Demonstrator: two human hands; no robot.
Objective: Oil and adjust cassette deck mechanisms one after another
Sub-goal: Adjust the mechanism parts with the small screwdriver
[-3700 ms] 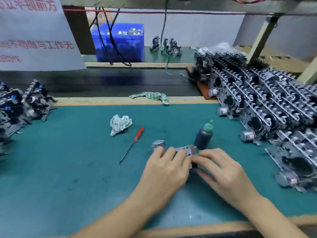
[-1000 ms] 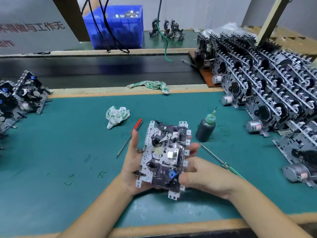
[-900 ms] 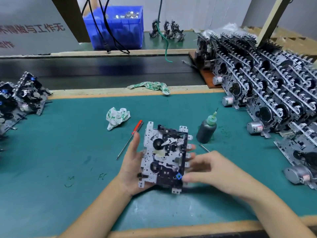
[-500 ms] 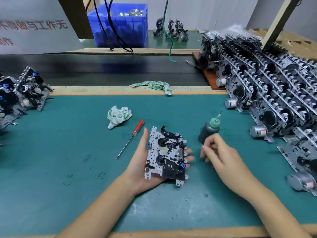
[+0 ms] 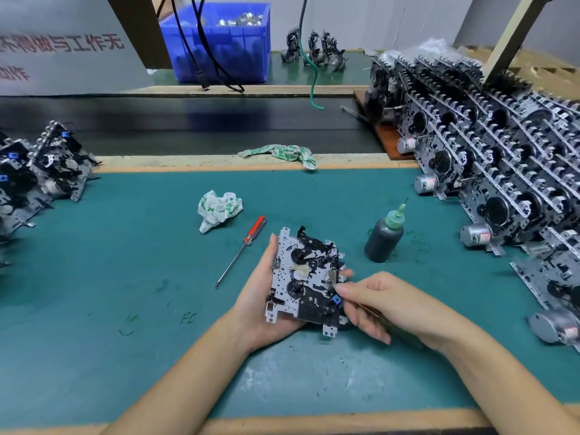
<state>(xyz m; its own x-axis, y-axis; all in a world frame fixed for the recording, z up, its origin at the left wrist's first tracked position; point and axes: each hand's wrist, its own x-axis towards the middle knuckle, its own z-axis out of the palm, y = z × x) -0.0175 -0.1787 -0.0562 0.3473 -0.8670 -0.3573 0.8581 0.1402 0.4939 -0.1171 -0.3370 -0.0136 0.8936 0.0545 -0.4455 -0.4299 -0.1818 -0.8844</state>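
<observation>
The left hand (image 5: 266,296) cradles the cassette mechanism (image 5: 306,277) from beneath, fingers curled round its edges, just above the green surface (image 5: 125,277). The right hand (image 5: 386,306) pinches a thin tool (image 5: 373,312) at its right side. It looks light and stiff, with delicate levers, so the plate edges seem the safest hold.

I see the bench (image 5: 94,309) evenly and brightly lit from overhead, with only short, soft shadows under the left hand (image 5: 260,296) and right hand (image 5: 386,306). The dark conveyor belt (image 5: 188,127) behind carries a broad, dull sheen. The wide lens bends straight edges near the frame's borders, and the stacked mechanisms (image 5: 502,158) at the right fan outward. Centre detail is fairly crisp; the sign (image 5: 59,48) at top left looks soft and slightly smeared.
</observation>
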